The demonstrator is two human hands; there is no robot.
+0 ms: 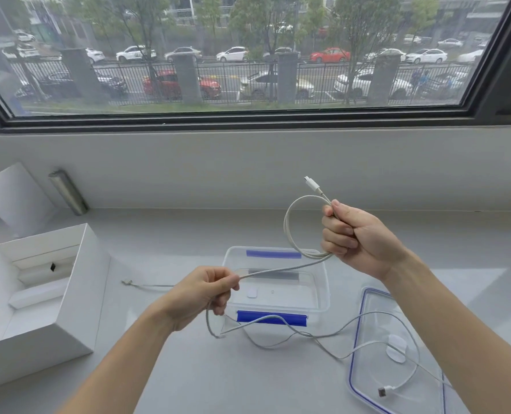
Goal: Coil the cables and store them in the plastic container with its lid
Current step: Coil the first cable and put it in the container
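Note:
My right hand (pixel 355 234) grips a white cable (pixel 290 225) in its fist, raised above the clear plastic container (pixel 323 282). One loop hangs from that fist and the connector (pixel 312 184) sticks up past my thumb. My left hand (pixel 202 291) pinches the same cable lower down, just left of the container, and the slack drops from it to the table. The container has blue latches (pixel 270 317) and stands open. Its clear lid (pixel 367 348) with a blue seal lies flat to the right. A second white cable with a USB plug (pixel 384 392) lies across the lid.
An open white cardboard box (pixel 78 282) stands at the left with its lid (pixel 15 198) leaning on the wall. A metal cylinder (pixel 69 192) leans beside it. Another cable end (pixel 126 282) lies on the white table between the box and my left hand.

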